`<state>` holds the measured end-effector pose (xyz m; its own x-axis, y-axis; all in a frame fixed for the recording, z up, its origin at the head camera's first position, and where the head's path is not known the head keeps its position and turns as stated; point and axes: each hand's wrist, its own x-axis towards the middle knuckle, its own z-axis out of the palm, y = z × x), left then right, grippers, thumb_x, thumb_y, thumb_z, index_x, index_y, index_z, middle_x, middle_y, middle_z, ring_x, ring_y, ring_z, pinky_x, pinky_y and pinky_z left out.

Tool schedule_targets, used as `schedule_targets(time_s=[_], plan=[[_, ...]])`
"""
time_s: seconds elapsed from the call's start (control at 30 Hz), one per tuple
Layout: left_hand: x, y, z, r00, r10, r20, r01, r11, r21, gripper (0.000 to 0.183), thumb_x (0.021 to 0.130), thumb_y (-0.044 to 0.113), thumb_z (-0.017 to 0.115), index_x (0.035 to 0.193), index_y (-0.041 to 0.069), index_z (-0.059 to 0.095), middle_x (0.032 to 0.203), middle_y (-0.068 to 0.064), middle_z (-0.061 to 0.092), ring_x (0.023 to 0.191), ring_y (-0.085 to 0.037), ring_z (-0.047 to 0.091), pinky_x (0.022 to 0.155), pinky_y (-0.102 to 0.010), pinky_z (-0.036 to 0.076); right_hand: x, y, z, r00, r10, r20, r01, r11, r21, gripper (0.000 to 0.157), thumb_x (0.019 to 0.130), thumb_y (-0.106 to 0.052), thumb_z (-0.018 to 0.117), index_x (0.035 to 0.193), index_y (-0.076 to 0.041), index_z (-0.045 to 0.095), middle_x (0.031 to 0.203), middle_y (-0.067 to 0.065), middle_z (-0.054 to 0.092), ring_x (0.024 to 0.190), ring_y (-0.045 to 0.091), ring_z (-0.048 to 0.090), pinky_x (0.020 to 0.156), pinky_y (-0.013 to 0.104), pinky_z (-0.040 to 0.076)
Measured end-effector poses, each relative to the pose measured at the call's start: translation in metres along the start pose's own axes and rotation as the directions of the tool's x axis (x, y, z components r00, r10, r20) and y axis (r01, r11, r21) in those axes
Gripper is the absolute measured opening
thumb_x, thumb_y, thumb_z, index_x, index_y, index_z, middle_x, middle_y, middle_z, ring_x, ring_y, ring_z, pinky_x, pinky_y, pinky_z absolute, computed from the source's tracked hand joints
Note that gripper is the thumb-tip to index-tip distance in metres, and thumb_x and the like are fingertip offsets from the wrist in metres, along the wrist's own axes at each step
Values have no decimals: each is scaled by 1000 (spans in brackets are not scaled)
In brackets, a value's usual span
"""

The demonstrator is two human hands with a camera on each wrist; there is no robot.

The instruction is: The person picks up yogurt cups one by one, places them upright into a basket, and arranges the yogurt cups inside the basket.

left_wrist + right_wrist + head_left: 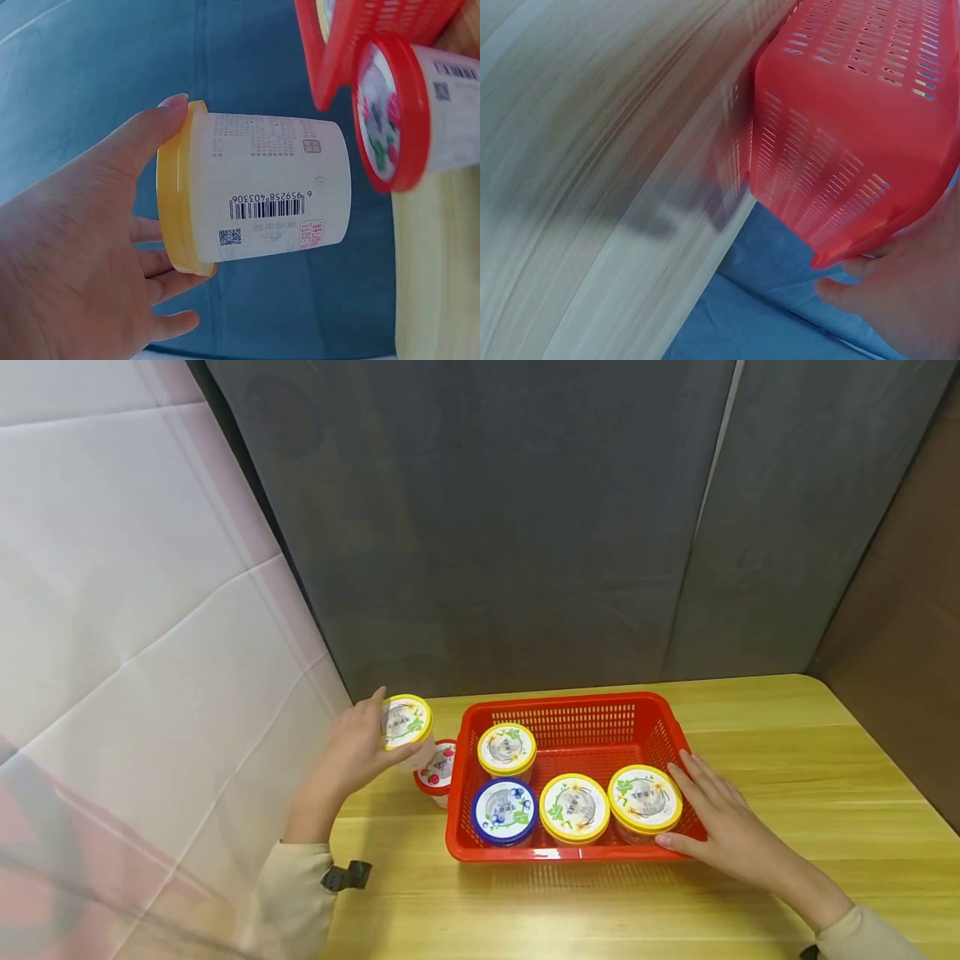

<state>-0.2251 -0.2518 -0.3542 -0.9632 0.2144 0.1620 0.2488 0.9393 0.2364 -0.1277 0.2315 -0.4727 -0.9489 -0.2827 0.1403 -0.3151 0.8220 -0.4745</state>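
My left hand holds a white paper tub with a yellow lid, thumb and fingers round the lid. In the left wrist view the tub's side shows a barcode and small print. A red-lidded tub is just beyond it, beside the red basket. At the basket's right near corner my right hand rests across the rim with spread fingers, close to a yellow-lidded tub. Another yellow-lidded tub and a blue-lidded tub stand along the near side; a yellow-lidded tub is behind the blue one.
The basket has slotted walls and sits on a light wooden table. Bare basket floor shows towards its back right. A dark grey cloth wall rises behind the table. White fabric hangs on the left, and a brown panel borders the right.
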Motion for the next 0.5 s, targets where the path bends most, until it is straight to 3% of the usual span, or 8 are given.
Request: schedule_targets(time_s=[0.37,0.5], plan=[[18,36,0,998,57,-4,-56,997,55,102,75,57,69,148,2,22,140,-20,46,127,-39,43,110,-57,32,0,-1,-1,1000,2,-2,-2,1000,5,99,78,-62,63,153,-20,13,161,10,6,148,34,7,120,56,4],[24,47,3,998,67,10,-68,997,45,103,75,57,69,149,4,20,142,-19,44,130,-37,40,113,-56,29,0,-1,-1,1000,1,-4,-1,1000,-4,100,77,-63,63,153,-20,14,161,10,6,148,33,7,117,61,9]])
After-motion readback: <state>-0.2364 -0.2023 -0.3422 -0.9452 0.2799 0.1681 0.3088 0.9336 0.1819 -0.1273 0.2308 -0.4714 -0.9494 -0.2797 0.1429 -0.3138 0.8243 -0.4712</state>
